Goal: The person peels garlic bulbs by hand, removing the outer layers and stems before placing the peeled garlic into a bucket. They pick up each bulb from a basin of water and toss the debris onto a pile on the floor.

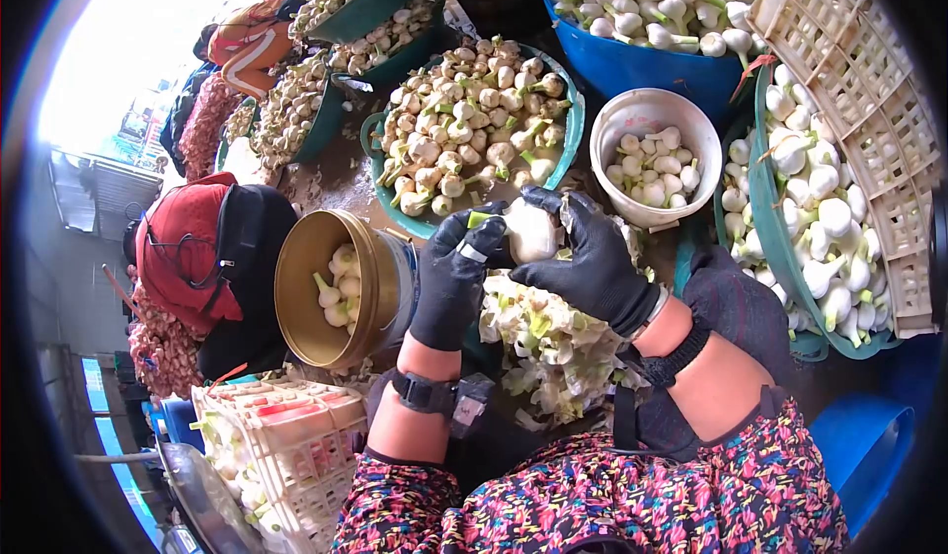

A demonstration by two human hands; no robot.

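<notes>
Both my hands wear black gloves and meet around a white garlic bulb (531, 230) in the middle of the view. My left hand (456, 263) is closed at the bulb's left, by a short green stem (481, 219); whether it grips the stem or a small tool is hidden. On the bulb's right side, my right hand (591, 258) holds it between thumb and fingers. Loose peelings (548, 342) lie below the hands. Beyond them stands a green basin (576, 124) heaped with unpeeled bulbs.
A white bucket (602, 174) and a tan bucket (286, 277) hold clean bulbs. At the upper right are a blue tub (592, 58) and a plastic crate (859, 90). Another crate (316, 455) sits lower left. A red backpack (188, 248) lies left; a person (252, 45) is farther back.
</notes>
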